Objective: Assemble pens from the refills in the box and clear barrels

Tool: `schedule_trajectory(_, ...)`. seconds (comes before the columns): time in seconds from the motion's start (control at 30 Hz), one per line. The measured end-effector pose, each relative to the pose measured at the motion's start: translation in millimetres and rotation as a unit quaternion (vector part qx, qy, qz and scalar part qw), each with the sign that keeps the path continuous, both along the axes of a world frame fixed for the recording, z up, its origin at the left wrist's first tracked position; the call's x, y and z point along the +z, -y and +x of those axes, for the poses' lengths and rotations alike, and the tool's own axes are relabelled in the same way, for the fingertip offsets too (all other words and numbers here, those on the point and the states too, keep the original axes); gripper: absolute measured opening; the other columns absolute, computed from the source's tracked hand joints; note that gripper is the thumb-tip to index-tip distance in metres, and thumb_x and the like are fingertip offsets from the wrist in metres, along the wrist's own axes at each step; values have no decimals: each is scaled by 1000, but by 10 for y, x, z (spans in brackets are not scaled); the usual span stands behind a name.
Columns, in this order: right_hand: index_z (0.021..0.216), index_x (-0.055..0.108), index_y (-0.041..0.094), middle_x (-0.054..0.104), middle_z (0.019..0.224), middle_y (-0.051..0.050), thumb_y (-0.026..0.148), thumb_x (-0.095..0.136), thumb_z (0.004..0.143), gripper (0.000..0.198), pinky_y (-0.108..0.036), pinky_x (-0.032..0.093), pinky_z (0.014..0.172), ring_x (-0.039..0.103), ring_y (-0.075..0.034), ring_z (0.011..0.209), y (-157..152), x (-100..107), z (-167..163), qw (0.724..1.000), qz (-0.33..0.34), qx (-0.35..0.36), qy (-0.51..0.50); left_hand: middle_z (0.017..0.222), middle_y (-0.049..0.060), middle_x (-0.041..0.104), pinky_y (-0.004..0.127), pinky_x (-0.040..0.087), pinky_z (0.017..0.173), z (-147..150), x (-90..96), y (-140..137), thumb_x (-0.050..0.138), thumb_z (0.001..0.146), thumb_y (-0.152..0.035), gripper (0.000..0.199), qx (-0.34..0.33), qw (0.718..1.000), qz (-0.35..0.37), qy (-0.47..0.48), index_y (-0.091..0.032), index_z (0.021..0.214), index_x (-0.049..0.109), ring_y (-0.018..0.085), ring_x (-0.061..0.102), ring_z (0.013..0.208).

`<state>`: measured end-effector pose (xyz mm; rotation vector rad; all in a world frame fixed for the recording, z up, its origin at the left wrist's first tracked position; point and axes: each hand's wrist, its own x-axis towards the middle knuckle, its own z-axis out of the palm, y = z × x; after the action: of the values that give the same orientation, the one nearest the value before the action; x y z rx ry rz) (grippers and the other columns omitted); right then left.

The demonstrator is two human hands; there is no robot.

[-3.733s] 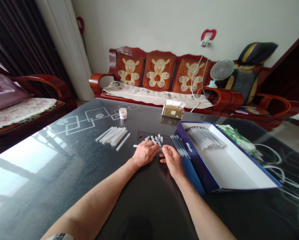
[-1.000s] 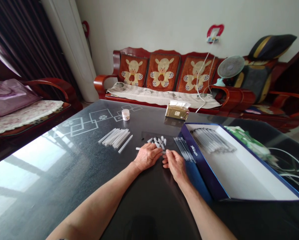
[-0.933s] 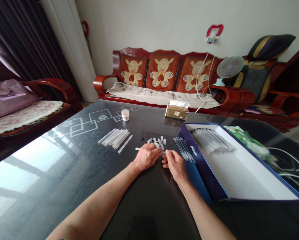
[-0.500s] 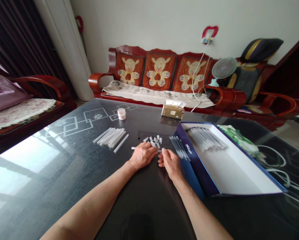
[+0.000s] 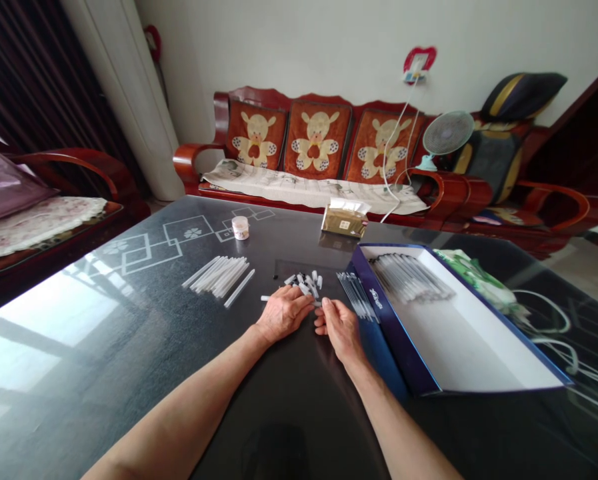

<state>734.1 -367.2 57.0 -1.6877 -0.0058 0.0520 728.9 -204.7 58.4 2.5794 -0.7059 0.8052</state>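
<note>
On the dark worktop (image 5: 149, 347) I see the left hand (image 5: 283, 313), fingers clamped on a white pen barrel (image 5: 265, 298), and the right hand (image 5: 341, 327), fingers pinching a pale tip (image 5: 317, 304), beside heaped pen caps (image 5: 305, 289).

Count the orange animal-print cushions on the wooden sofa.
3, in a row against the back of the sofa: left cushion, middle cushion and right cushion. None seems hidden.

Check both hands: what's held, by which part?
Left hand: a slim white plastic tube, by its middle, left end protruding. Right hand: the right end of a short whitish plastic-looking piece; can't tell whether it's the same tube.
</note>
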Motion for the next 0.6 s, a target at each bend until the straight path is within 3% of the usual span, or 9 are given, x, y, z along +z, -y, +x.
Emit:
schedule_trajectory(0.4, 91, 62, 17, 67, 70, -2, 54, 58, 80, 39, -25, 57, 57, 65, -14, 61, 17, 19, 13, 997, 26, 29, 62, 74, 3, 60, 27, 45, 68, -60, 94, 34, 38, 97, -35, 30, 36, 998, 45, -27, -19, 95, 63, 15, 57, 71)
schedule_trajectory(0.6, 99, 63, 17, 68, 79, -3, 47, 62, 77, 37, -25, 58, 61, 67, -15, 70, 14, 55, 37, 996, 47, 58, 44, 77, 1, 63, 26, 45, 67, -68, 93, 42, 43, 96, -34, 25, 51, 997, 30, -39, -21, 110, 59, 15, 59, 69)
